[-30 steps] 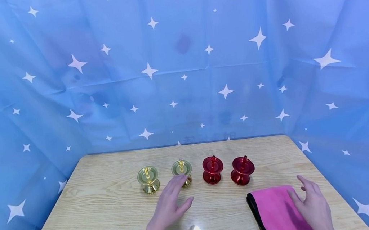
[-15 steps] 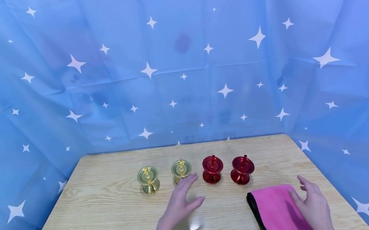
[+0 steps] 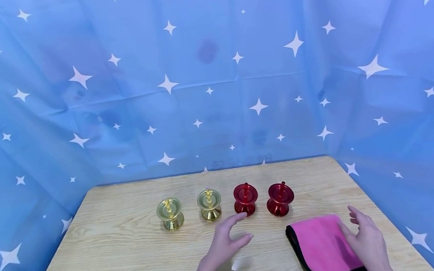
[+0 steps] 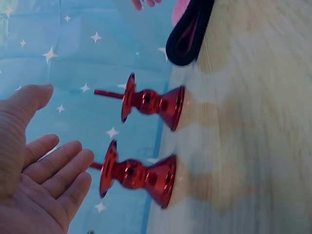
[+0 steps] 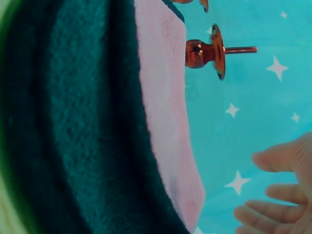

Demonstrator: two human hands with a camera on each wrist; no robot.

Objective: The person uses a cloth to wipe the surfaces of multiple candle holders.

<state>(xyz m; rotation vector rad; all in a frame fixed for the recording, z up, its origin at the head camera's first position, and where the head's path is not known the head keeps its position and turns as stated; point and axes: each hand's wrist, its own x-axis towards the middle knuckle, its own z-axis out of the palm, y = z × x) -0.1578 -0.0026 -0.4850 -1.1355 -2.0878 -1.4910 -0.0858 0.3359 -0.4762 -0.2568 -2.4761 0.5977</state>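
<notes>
Two gold candle holders, the left one (image 3: 170,211) and the right one (image 3: 209,202), stand upright on the table. To their right are two red candle holders, a nearer-to-centre one (image 3: 245,197) and one further right (image 3: 280,196). My left hand (image 3: 223,244) hovers in front of the centre red holder with fingers apart and nothing in it. In the left wrist view, that hand (image 4: 46,185) has relaxed, extended fingers beside the lower red holder (image 4: 134,175). My right hand (image 3: 367,240) hangs over the right side of a folded pink cloth (image 3: 321,240) with black edging, holding nothing.
The wooden table (image 3: 127,261) has a rounded far edge against a blue star-printed curtain (image 3: 213,89), which also encloses both sides. In the right wrist view, the folded cloth (image 5: 165,107) fills much of the near space, with a red holder (image 5: 200,53) beyond it.
My left hand has moved right, from in front of the right gold holder to in front of the centre red holder. The right hand stays over the cloth. The head view has shifted slightly.
</notes>
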